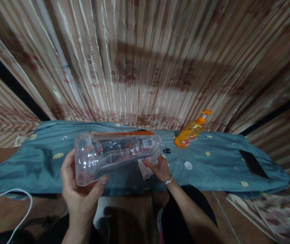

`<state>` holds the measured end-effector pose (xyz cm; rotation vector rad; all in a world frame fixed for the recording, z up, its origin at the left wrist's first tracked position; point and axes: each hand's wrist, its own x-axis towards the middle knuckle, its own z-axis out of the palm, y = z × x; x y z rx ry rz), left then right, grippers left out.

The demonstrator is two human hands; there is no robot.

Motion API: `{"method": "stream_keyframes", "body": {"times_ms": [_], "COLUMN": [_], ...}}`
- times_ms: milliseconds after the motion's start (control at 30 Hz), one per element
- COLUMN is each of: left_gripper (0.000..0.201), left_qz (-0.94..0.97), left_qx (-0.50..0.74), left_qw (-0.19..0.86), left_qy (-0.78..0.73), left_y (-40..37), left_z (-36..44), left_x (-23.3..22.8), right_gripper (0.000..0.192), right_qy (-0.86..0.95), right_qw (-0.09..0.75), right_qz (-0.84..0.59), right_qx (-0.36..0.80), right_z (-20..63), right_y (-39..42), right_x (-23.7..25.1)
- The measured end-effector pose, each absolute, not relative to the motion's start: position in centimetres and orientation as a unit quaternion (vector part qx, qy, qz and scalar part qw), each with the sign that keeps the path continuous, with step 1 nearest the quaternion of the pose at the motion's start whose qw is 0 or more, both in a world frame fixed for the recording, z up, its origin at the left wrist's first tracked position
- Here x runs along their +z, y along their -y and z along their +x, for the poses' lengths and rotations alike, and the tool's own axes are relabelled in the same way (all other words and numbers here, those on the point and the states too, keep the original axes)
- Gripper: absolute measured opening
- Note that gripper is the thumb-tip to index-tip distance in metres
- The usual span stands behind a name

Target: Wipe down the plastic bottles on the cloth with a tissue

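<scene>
A large clear plastic bottle (119, 152) with printed text and a barcode lies nearly level above the table, its wide base to the left. My left hand (80, 184) is closed around that base from below, thumb on the near side. At the narrow end is my right hand (161, 167), its fingers closed on a crumpled whitish piece (145, 171) with reddish marks, cloth or wrapper, I cannot tell. The bottle partly hides the right fingers. Just beyond them lie a small black piece (167, 150) and a white round disc (188, 165).
A pump bottle (190, 132) of orange liquid stands at the back right of the table, which has a teal cloth (43, 162). Farther right lies a black phone-like slab (253, 164). Something orange-edged (124, 133) shows behind the clear bottle. Pleated curtains (139, 67) hang behind; a white cable (29, 203) loops lower left.
</scene>
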<state>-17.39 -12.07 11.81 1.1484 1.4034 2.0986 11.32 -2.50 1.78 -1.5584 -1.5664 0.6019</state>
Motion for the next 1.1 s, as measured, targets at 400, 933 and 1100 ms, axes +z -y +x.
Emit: {"method": "stream_keyframes", "body": {"times_ms": [400, 933, 1100], "left_gripper": [0.109, 0.116, 0.121], "left_qz": [0.412, 0.378, 0.371], "left_qx": [0.740, 0.755, 0.756], "left_qw": [0.183, 0.202, 0.200], "left_qy": [-0.500, -0.496, -0.501], "left_y": [12.1, 12.2, 12.0], "left_z": [-17.3, -16.9, -16.8], "left_x": [11.9, 12.8, 12.8], "right_gripper": [0.051, 0.057, 0.058], "right_qy": [0.619, 0.637, 0.634], "right_qw": [0.421, 0.422, 0.424], "right_qz": [-0.617, -0.601, -0.602], "right_qx": [0.241, 0.233, 0.237], "right_z": [11.3, 11.7, 11.7], "right_y": [2.5, 2.3, 2.1], "right_x": [1.6, 0.6, 0.3]}}
